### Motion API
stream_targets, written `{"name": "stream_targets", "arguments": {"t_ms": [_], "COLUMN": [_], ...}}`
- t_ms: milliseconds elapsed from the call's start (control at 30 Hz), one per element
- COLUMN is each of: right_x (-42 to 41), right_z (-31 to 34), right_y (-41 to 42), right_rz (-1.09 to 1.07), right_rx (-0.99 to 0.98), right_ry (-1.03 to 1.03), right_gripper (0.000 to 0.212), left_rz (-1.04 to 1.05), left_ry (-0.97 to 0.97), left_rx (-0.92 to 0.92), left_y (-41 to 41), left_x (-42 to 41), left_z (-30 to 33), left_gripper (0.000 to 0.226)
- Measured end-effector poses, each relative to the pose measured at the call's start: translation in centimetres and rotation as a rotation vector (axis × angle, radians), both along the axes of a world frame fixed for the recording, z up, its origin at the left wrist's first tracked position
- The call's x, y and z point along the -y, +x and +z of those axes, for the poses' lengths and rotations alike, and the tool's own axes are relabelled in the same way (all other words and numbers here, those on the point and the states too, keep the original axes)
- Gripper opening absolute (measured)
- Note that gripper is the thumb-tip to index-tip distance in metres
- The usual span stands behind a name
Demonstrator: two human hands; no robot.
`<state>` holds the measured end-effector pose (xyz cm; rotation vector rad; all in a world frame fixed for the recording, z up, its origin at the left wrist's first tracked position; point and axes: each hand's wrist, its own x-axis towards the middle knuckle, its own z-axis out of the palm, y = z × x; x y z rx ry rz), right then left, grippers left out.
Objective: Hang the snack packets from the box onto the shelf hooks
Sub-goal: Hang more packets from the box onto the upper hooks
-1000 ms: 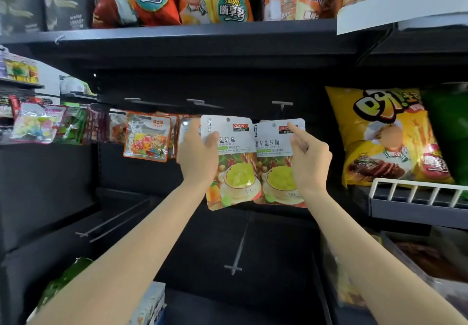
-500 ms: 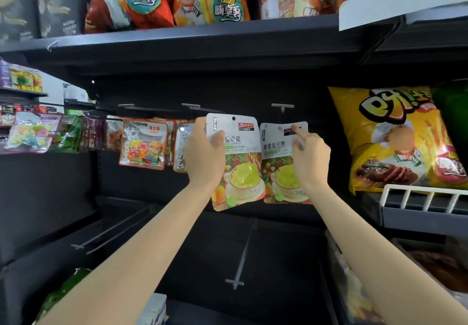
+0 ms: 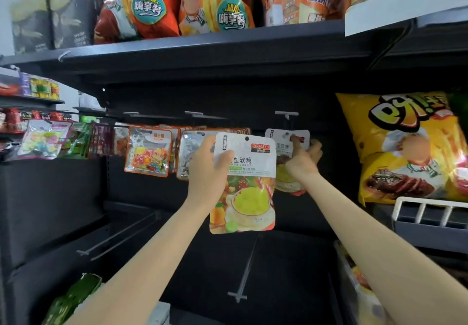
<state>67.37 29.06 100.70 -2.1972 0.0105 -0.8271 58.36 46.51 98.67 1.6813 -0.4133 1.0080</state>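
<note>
Gripping packets (image 3: 244,172) (one per hand)

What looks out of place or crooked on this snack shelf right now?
Nothing looks spilled or damaged. The left hand grips one gummy packet, held upright and not yet hung. The right hand holds a second packet up under a shelf hook. Whether it is on the hook cannot be told.
</note>
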Motion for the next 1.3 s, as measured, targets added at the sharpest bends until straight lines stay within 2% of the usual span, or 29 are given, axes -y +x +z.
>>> {"name": "stream_targets", "arguments": {"t_ms": [100,167,233,333,433,533,633,1033,1300], "right_x": [0.0,0.1,0.2,0.3,0.4,0.2,0.1,0.4,0.2], "right_z": [-1.5,-1.8,-1.7,-1.2,-1.1,-1.0,-1.0,-1.5,-1.9], "right_y": [-3.2,-5.7,-7.7,-8.9,-8.5,-8.0,-7.9,-7.6,-7.0], "right_rz": [0.008,0.147,0.341,0.509,0.408,0.261,0.178,0.121,0.140], "right_rx": [0.473,0.617,0.615,0.517,0.503,0.494,0.489,0.539,0.540], "right_ry": [0.216,0.347,0.391,0.293,0.187,0.154,0.147,0.148,0.136], "right_gripper": [0.028,0.021,0.020,0.029,0.037,0.035,0.037,0.039,0.040], "left_rz": [-0.135,-0.183,-0.220,-0.257,-0.242,-0.130,-0.090,-0.222,-0.210], "left_ry": [0.006,0.000,-0.033,-0.051,0.005,0.132,0.168,0.165,0.110], "left_rx": [-0.001,0.006,0.025,0.073,0.099,0.061,0.013,0.008,0.034], "left_y": [-0.5,-0.6,-0.6,-0.4,0.4,1.3,1.8,2.3,2.9], "left_x": [0.2,0.7,1.5,2.8,3.9,4.5,4.9,5.2,4.8], "left_z": [-0.6,-0.4,-0.1,0.4,0.6,0.6,0.4,0.3,-0.3], "left_gripper": [0.021,0.022,0.026,0.041,0.054,0.047,0.043,0.047,0.047]}}
